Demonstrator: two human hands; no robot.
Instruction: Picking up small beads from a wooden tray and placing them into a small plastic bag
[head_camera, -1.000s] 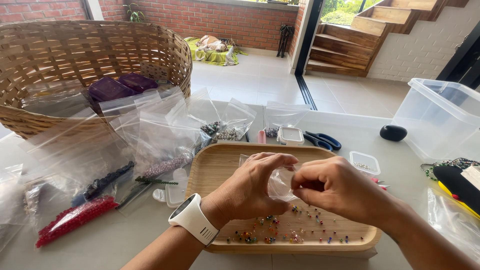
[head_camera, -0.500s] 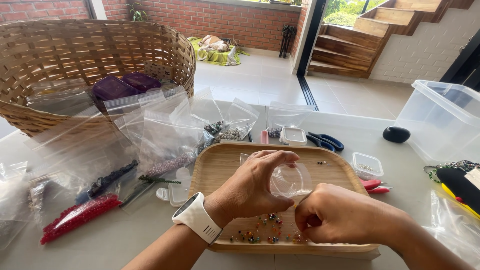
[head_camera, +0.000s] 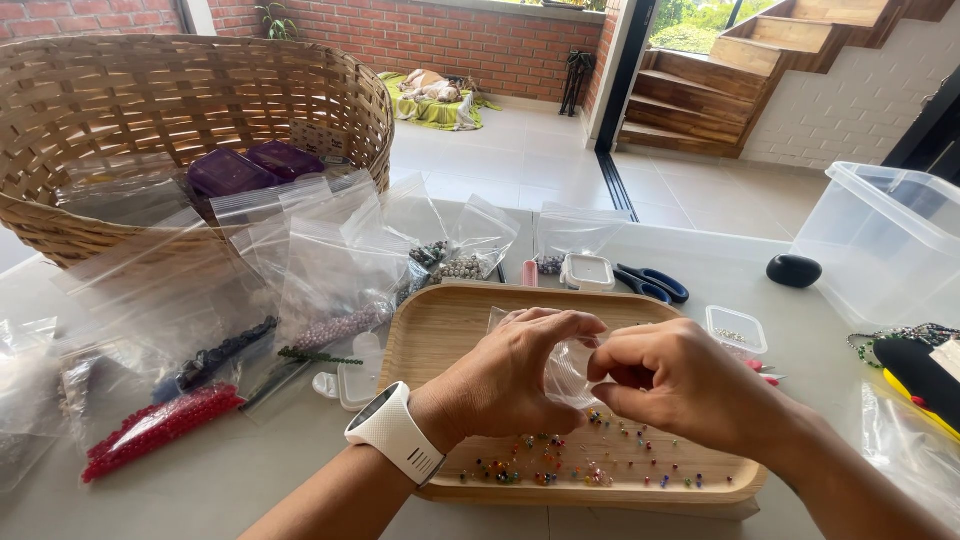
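My left hand (head_camera: 520, 375) and my right hand (head_camera: 675, 380) meet over a wooden tray (head_camera: 440, 330), both pinching a small clear plastic bag (head_camera: 568, 368) between their fingertips. A white watch (head_camera: 393, 432) sits on my left wrist. Several small coloured beads (head_camera: 560, 465) lie scattered on the tray's near side, under my hands.
Left of the tray lie clear zip bags of beads, one with red beads (head_camera: 160, 425). A large wicker basket (head_camera: 190, 120) stands back left. Behind the tray are blue scissors (head_camera: 655, 285) and a small white box (head_camera: 587, 272). A clear plastic tub (head_camera: 885, 245) stands right.
My right hand rose from the tray's bead area back up to the clear bag, and now both hands pinch it together.
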